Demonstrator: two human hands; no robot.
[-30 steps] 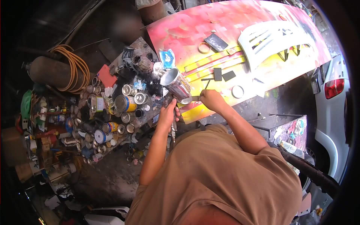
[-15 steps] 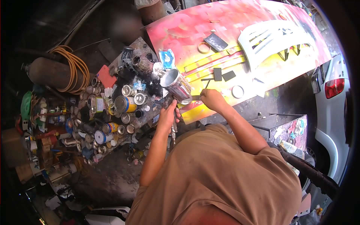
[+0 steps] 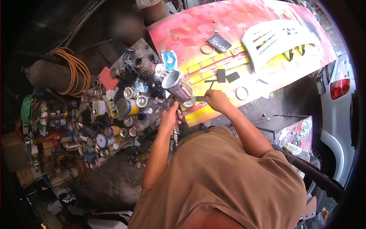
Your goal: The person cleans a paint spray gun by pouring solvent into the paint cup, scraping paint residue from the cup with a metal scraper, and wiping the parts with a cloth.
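Note:
My left hand point(image 3: 170, 120) is wrapped around the handle of a spray gun point(image 3: 176, 131), its metal fitting pointing down toward my body. On top of the gun tilts a paint-stained metal cup point(image 3: 179, 87), its open mouth facing up and left. My right hand point(image 3: 216, 100) is closed on a dark flat tool point(image 3: 200, 99) whose tip reaches the gun near the cup's base. I cannot make out the tool's exact kind. Above that hand, a thin black T-shaped piece point(image 3: 210, 81) shows against the yellow; whether it is held is unclear.
A pink and yellow painted panel point(image 3: 183, 30) carries a white slatted part point(image 3: 280, 36), tape rolls point(image 3: 241, 93) and dark rectangular pads point(image 3: 232, 77). Paint cans point(image 3: 127, 107) crowd the left bench. A tank point(image 3: 49, 76) with an orange hose point(image 3: 78, 72) stands farther left; a car point(image 3: 339, 114) is at right.
The cup and spray gun have shifted very slightly left and down with my left hand. My right hand keeps its grip, almost still.

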